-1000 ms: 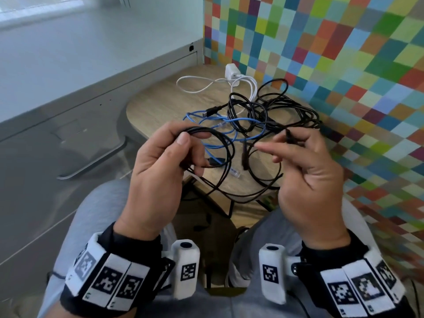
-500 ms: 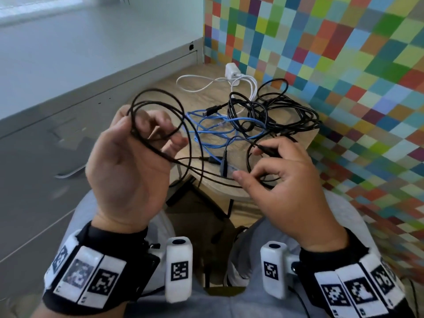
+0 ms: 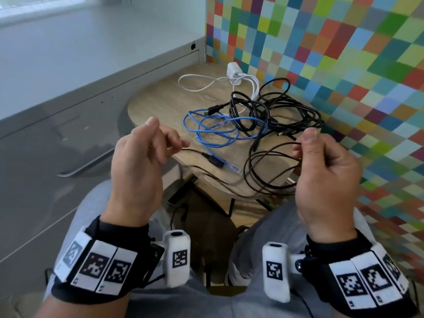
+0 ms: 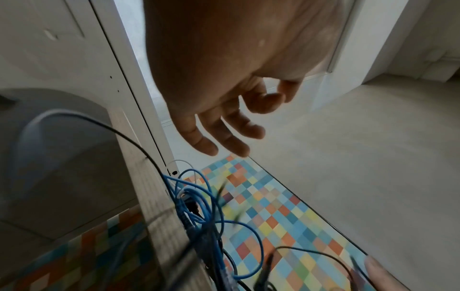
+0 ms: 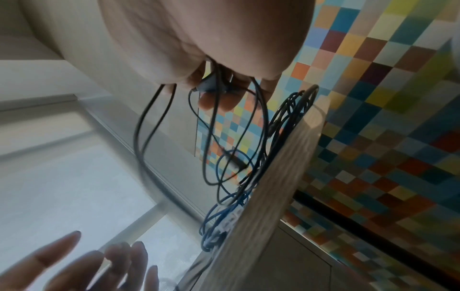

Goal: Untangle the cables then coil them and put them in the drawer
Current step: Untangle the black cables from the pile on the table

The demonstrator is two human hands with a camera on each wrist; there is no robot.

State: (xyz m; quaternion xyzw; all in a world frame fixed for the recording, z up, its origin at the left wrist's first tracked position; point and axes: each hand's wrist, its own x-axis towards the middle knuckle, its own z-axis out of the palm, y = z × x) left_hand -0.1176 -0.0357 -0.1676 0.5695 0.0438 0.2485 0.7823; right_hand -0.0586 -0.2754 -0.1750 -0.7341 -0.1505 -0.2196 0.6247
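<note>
Your right hand [image 3: 325, 171] pinches the loops of the thin black cable [image 3: 263, 171] between thumb and curled fingers, held up over the near edge of the desk [image 3: 160, 104] — probably so the coil keeps its shape while the loose end trails out. That end runs left across the desk toward your left hand [image 3: 135, 166], whose fingers hang loosely spread and grip nothing; the strand passes just by the fingertips, though whether it touches them is hard to tell. Behind, the blue cable [image 3: 213, 131] lies tangled with the black bundle [image 3: 282, 111], and the white charger cable [image 3: 218, 81] sits at the back. The drawer handle [image 3: 85, 164] waits to your left, drawer closed. Half a second ago your left hand held the black loops up high — now the right hand has them, and the left has let go.
</note>
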